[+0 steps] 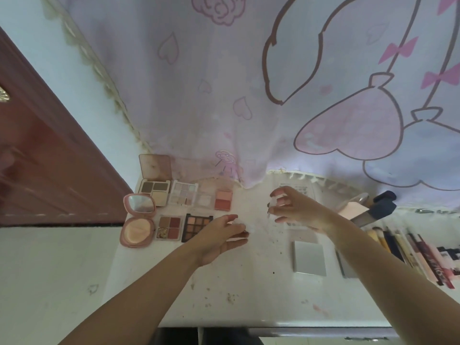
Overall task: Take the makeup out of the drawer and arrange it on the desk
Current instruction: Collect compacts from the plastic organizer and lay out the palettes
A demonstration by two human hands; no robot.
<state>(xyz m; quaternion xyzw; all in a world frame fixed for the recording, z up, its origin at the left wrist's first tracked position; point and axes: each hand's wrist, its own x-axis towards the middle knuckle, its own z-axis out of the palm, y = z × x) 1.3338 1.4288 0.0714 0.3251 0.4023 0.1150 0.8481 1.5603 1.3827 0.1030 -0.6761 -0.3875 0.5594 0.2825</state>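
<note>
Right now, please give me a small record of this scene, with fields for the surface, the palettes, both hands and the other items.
surface: white desk, stained
palettes: seven open palettes and compacts grouped at left, among them a pink round compact and a dark eyeshadow palette
left hand: open, beside the dark palette, over a small clear item
right hand: pinches a small clear object
other items: silver case; row of brushes and tubes at right

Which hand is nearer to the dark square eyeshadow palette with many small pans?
Left. The left hand touches the dark square eyeshadow palette's right edge; the right hand is farther right, apart.
</note>
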